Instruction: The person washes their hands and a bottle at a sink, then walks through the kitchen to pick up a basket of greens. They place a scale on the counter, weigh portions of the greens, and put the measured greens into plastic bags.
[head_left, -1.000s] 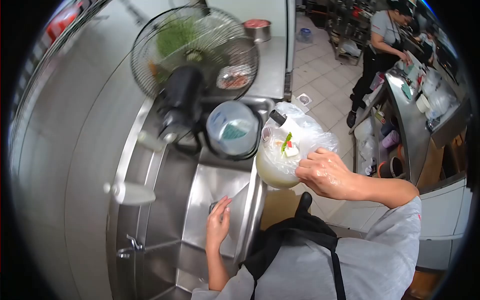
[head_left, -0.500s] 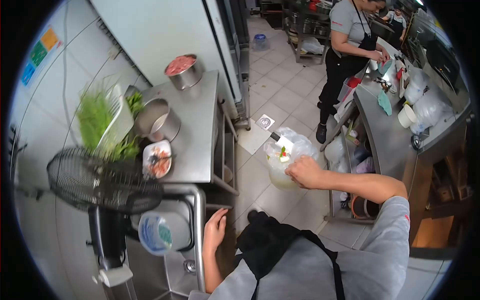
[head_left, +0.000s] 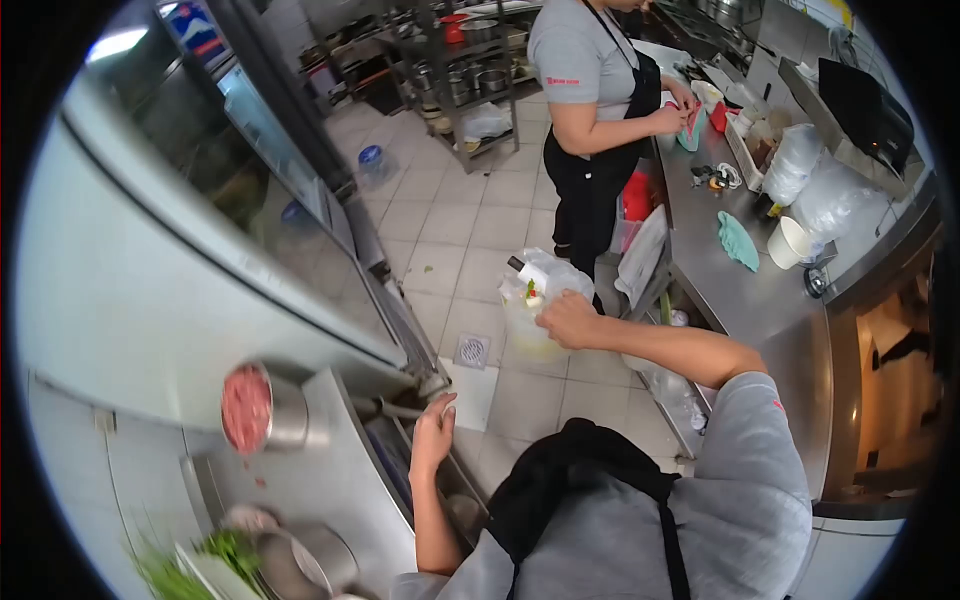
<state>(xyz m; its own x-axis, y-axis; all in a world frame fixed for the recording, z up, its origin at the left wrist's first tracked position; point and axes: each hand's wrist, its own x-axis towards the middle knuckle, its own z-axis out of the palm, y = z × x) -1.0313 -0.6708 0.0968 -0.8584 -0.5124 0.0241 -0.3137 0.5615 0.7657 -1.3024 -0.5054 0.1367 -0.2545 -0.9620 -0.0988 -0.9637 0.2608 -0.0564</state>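
My right hand is closed on the rim of a clear plastic container, held out over the floor. Inside it or at its top are a crumpled clear bag, a white piece with a dark end, and small green, red and white bits. The contents lower down are hard to make out. My left hand hangs beside the steel table, its fingers apart and nothing in them. Near it is the table's corner, where a steel pot of raw meat stands.
A co-worker stands ahead at the right-hand counter, holding a teal cloth. On that counter lie another teal cloth, a white tub and plastic bags. At left is a large fridge; a floor drain lies ahead.
The view has moved forward and turned: the sink and fan have left it, and the fridge and co-worker appear closer. My right hand still holds the container.
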